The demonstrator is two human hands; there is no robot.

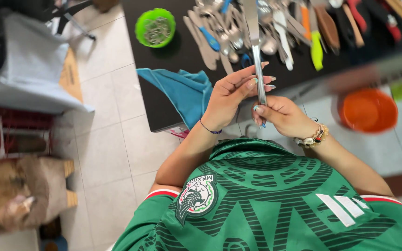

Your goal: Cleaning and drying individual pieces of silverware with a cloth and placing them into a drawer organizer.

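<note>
From the head view, both hands are holding a long metal knife (pixel 257 51) upright over the dark counter (pixel 173 56). The right hand (pixel 282 116) is closing its grip around the handle's lower end; the left hand (pixel 231 93) is pinching the handle just above. Beyond the grip, cutlery (pixel 229 32) is lying in a heap; a blue cloth (pixel 184 90) is hanging left of it.

Knife (pixel 256 46): 1 table knife, plain silver metal, long and slim. Held upright, blade end pointing away over the black table, handle end down between the 2 hands. Left hand (pixel 229 95) pinches the handle with thumb and fingers; right hand (pixel 282 116) grips its lower end just below.
</note>
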